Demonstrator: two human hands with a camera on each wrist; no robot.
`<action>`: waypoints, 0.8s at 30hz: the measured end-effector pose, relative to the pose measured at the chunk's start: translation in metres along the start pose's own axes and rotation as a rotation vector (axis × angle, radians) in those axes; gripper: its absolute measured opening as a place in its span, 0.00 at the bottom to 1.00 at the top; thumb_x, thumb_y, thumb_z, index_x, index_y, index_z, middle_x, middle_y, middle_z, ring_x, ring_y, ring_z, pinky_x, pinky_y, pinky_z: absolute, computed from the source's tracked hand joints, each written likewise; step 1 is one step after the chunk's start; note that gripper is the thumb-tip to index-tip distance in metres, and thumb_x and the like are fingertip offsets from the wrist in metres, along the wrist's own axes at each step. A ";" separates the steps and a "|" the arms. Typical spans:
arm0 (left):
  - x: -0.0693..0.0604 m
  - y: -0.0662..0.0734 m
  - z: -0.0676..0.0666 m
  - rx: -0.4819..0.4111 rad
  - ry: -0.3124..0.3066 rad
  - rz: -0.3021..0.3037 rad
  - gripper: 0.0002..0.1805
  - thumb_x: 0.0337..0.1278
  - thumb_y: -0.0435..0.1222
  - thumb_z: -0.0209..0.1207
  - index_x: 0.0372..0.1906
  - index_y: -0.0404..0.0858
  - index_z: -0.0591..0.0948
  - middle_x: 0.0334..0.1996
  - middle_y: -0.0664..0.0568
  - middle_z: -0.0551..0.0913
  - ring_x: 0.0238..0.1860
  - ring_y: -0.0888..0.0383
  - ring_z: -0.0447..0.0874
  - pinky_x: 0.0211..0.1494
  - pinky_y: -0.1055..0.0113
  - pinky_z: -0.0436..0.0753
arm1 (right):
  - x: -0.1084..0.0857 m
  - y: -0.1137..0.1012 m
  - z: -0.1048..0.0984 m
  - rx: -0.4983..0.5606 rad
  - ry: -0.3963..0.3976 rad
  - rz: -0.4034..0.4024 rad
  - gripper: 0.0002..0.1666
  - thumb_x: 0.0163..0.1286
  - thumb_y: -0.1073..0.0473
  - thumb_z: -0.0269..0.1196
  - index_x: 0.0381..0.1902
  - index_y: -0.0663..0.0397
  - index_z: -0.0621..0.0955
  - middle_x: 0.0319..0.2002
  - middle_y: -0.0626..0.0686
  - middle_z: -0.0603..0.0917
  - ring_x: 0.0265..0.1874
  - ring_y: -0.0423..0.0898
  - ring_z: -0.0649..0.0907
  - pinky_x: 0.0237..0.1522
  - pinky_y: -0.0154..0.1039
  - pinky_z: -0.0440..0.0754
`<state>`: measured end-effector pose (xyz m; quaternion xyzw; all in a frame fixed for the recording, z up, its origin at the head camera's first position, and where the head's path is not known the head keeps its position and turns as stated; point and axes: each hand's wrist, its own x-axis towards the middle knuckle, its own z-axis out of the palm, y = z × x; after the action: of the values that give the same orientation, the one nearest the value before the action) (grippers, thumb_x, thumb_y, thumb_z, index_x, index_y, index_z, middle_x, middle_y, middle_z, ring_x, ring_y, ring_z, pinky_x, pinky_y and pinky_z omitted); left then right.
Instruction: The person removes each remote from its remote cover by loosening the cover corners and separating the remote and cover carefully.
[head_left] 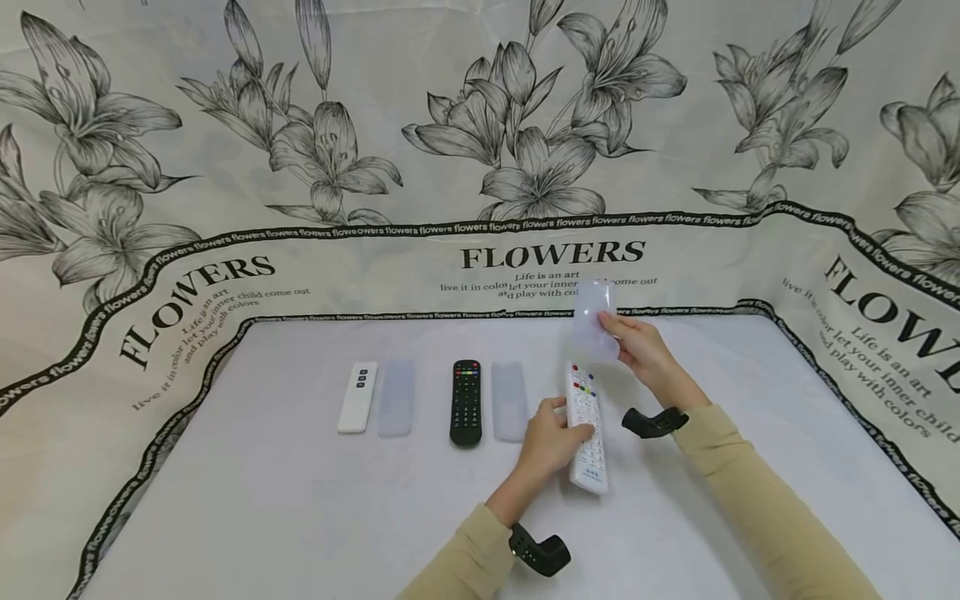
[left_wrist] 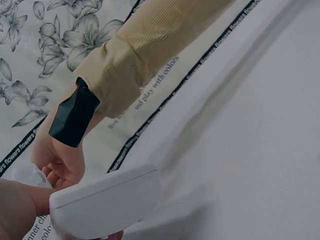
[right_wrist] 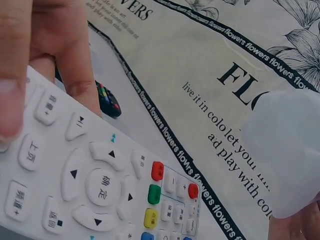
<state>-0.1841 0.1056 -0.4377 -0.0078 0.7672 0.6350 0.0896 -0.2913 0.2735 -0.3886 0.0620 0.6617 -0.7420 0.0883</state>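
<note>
A white remote control (head_left: 587,450) with coloured buttons is gripped by my left hand (head_left: 552,440), thumb across its keys. In the right wrist view the white remote (right_wrist: 102,187) fills the lower left, its red, green, yellow and blue buttons near one end. My right hand (head_left: 647,354) pinches a translucent plastic sleeve (head_left: 595,312) by its edge, just above the remote's far end. The two are apart in the right wrist view, where the sleeve (right_wrist: 287,152) hangs at the right. From the left wrist view, the remote's plain white end (left_wrist: 107,202) faces the camera.
To the left on the white table (head_left: 300,517) lie a black remote (head_left: 466,404) with a clear sleeve (head_left: 509,402) beside it. Farther left are a slim white remote (head_left: 357,398) and another clear sleeve (head_left: 397,398). A flower-printed cloth (head_left: 360,275) stands behind the table.
</note>
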 end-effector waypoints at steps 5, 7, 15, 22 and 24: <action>0.005 -0.001 0.001 0.066 0.047 0.009 0.27 0.52 0.35 0.65 0.57 0.31 0.72 0.40 0.39 0.86 0.32 0.55 0.87 0.32 0.67 0.84 | -0.002 0.002 -0.001 0.019 0.000 0.021 0.04 0.67 0.50 0.61 0.32 0.39 0.80 0.29 0.35 0.83 0.31 0.30 0.81 0.35 0.24 0.79; 0.007 -0.003 0.003 0.081 0.069 0.017 0.26 0.53 0.35 0.65 0.57 0.31 0.72 0.38 0.41 0.85 0.31 0.57 0.85 0.31 0.68 0.83 | -0.002 0.003 -0.002 0.010 0.002 0.032 0.05 0.67 0.49 0.62 0.36 0.40 0.79 0.30 0.34 0.83 0.33 0.29 0.81 0.36 0.24 0.79; 0.016 -0.013 0.012 0.253 0.186 0.098 0.32 0.50 0.36 0.68 0.60 0.30 0.71 0.43 0.42 0.77 0.40 0.54 0.77 0.45 0.62 0.79 | -0.002 0.007 -0.004 -0.008 -0.004 0.032 0.04 0.68 0.50 0.61 0.38 0.40 0.78 0.31 0.34 0.83 0.33 0.30 0.81 0.37 0.24 0.79; 0.019 -0.008 0.015 0.422 0.199 0.120 0.34 0.52 0.37 0.67 0.64 0.33 0.68 0.46 0.40 0.75 0.43 0.50 0.78 0.48 0.59 0.79 | -0.003 0.009 -0.004 -0.046 0.005 0.037 0.04 0.68 0.49 0.61 0.38 0.38 0.80 0.32 0.33 0.82 0.34 0.30 0.80 0.39 0.23 0.78; 0.018 -0.006 0.014 0.509 0.203 0.121 0.32 0.53 0.39 0.67 0.62 0.32 0.71 0.44 0.39 0.77 0.42 0.48 0.80 0.45 0.58 0.80 | -0.003 0.009 -0.004 -0.052 0.008 0.037 0.03 0.68 0.49 0.61 0.35 0.36 0.80 0.32 0.33 0.82 0.34 0.30 0.80 0.38 0.23 0.78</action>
<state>-0.1993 0.1200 -0.4483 -0.0027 0.9062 0.4221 -0.0265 -0.2871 0.2766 -0.3971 0.0749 0.6798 -0.7225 0.1012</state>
